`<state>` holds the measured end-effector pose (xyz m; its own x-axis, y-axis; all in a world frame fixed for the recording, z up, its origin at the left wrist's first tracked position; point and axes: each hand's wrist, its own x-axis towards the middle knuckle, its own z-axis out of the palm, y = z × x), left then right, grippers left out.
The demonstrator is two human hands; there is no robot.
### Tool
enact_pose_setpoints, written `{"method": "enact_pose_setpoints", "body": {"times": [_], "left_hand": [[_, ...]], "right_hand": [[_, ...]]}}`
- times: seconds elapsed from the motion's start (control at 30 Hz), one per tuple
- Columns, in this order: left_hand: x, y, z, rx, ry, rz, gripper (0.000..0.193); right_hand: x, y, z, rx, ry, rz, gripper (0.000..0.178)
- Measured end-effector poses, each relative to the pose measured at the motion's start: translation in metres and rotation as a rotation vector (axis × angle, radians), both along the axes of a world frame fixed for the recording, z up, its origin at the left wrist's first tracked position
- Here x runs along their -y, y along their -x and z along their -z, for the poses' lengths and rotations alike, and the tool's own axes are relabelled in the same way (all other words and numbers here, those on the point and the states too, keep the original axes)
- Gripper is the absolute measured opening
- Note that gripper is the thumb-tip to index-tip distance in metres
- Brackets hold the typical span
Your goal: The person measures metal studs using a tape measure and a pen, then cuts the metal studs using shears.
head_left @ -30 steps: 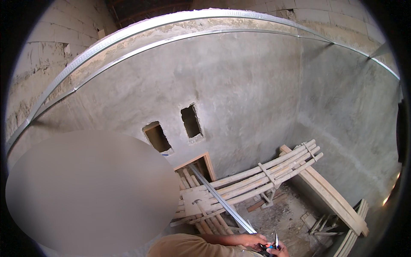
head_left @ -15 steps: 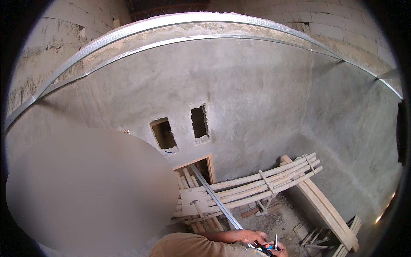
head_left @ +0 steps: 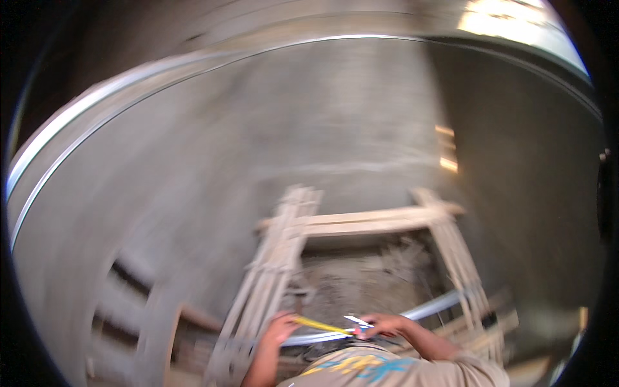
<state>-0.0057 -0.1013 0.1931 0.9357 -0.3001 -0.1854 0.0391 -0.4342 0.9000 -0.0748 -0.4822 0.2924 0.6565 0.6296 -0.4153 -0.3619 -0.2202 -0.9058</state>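
A yellow tape measure blade is stretched out in front of my body. At its left end my left hand pinches the blade. My right hand is closed around the tape measure case, which shows red and blue patches. From the same hand a thin white, pen-like stick juts out; motion blur hides its exact kind. Just beyond and beneath the tape runs a shiny metal profile, crossing from near my left hand to the right-hand poles.
Pole platforms stand at left and right, joined at the far side by wooden planks. Rubble lies on the floor below. Grey plastered walls surround me, with metal rails along them and openings at lower left.
My view has swung to the right, toward the corner and planks. The yellow blade is now drawn out between my hands, which have moved apart; before, they were close together around the case.
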Motion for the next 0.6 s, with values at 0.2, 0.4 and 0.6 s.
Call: {"method": "enact_pose_setpoints", "body": {"times": [0.2,0.4,0.6], "left_hand": [[-0.073,-0.077,0.023,0.247,-0.146,0.23,0.031],[-0.002,-0.142,0.015,0.164,-0.077,0.199,0.038],[0.157,-0.099,-0.023,-0.818,0.711,-0.043,0.065]], "right_hand": [[0.019,0.032,0.025,-0.221,-0.435,0.132,0.027],[0.045,0.099,0.009,-0.204,-0.544,0.402,0.04],[0.029,0.132,0.014,0.017,-0.455,0.824,0.05]]}}
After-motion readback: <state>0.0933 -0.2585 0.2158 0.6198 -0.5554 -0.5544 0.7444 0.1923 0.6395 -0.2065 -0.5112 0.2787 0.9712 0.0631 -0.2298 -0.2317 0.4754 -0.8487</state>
